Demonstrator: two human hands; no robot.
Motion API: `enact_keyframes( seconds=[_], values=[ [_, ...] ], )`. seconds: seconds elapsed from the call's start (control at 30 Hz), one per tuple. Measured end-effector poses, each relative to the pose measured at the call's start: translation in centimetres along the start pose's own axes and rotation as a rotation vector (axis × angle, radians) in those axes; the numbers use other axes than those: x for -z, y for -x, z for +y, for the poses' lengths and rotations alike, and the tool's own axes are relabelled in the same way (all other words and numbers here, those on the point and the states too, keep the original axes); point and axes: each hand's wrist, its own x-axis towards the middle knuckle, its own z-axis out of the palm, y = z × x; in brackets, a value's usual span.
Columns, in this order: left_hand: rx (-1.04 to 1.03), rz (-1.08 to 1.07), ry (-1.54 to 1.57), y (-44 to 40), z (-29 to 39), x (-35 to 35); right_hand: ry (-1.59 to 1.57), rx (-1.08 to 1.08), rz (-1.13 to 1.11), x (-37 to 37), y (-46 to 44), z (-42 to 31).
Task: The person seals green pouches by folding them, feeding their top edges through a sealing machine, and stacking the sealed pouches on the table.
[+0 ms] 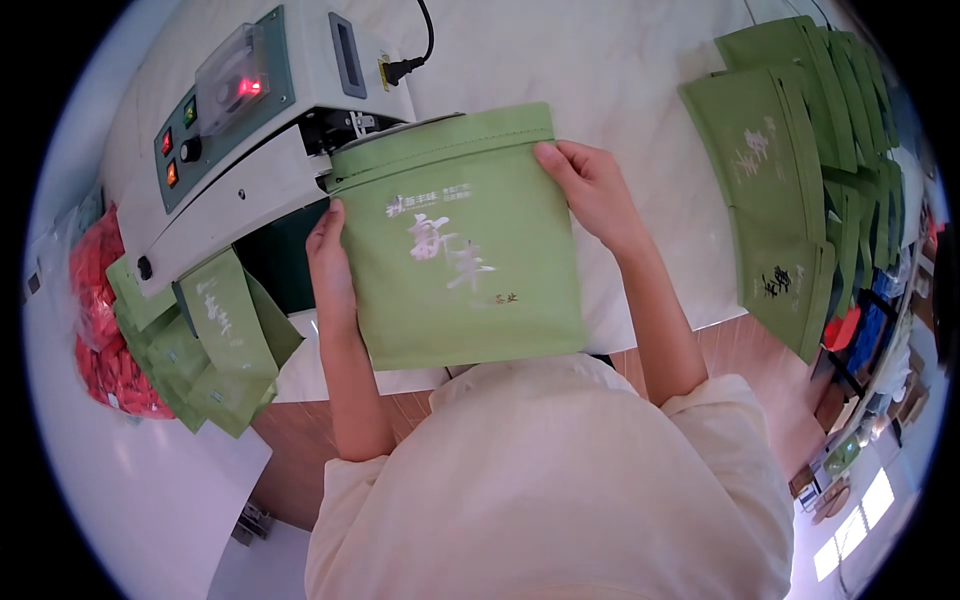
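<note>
From my remote view, I have the right hand (pixel 597 190) closed on the green pouch (pixel 465 260), thumb pressed on its front near the upper right corner, the other fingers curled by the edge and partly out of sight. The left hand (pixel 332 245) pinches the opposite side edge, thumb uppermost, a little below the top band; I cannot make out its fingers behind the pouch. So the pouch lies between my two grips, spread fairly flat, its silver lettering facing me and its bottom edge hanging toward the cream shirt (pixel 555 480).

The pouch's upper left corner meets the sealing machine (pixel 225 210), right beside my left hand; I cannot tell how far it goes in. On the machine's panel, a red display and switches glow, and a black plug (pixel 403 69) sits in its side.

Farther out on my left, loose green pouches (pixel 222 315) overlap beside red packets (pixel 115 375) in clear plastic. Well apart on my right, stacked green pouches (pixel 765 180) fan over the pale tabletop (pixel 640 80).
</note>
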Motion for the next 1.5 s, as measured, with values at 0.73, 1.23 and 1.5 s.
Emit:
enact_keyframes(
  seconds=[0.73, 1.23, 1.5],
  values=[
    [0.019, 0.150, -0.141, -1.5, 0.4, 8.2, 0.049, 0.031, -0.110, -6.1, -1.7, -0.4],
    [-0.622, 0.544, -0.602, 9.5, 0.9, 5.6, 0.022, 0.073, -0.192, -8.5, -1.9, -1.5],
    [-0.710, 0.349, -0.674, 12.5, -1.3, 2.6, 0.011, 0.102, -0.161, -10.1, -2.0, -1.7]
  ],
)
